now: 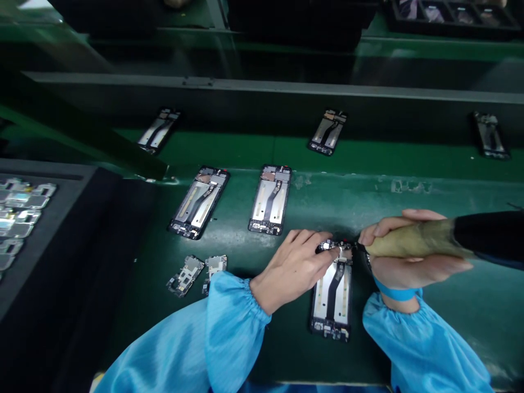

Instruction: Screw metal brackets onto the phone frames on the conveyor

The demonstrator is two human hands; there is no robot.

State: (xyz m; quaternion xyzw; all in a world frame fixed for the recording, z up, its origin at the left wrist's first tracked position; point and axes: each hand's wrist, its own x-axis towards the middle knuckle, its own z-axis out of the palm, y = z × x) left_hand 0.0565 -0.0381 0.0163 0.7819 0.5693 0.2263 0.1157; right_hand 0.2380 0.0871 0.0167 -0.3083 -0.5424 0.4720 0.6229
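An opened phone (331, 300) lies face down on the green bench, with its black ribbon cable and pale inner plate showing. My left hand (295, 267) grips its upper end, fingers bent and pressed on the small boards there. Fingertips hide part of that end. Wrapped in my right hand (393, 262) is an electric screwdriver (421, 240) with a yellowish taped grip and a black rear body. Its dark tip points left, beside the phone's upper right corner; whether it touches I cannot tell.
Two opened phones (270, 201) (199, 203) lie further off. Left of my sleeve are two loose circuit boards (186, 275) (216, 266). A dark tray (69, 188) of boards stands at far left. Several phones (328, 132) rest along the back strip, near a green post (82, 125).
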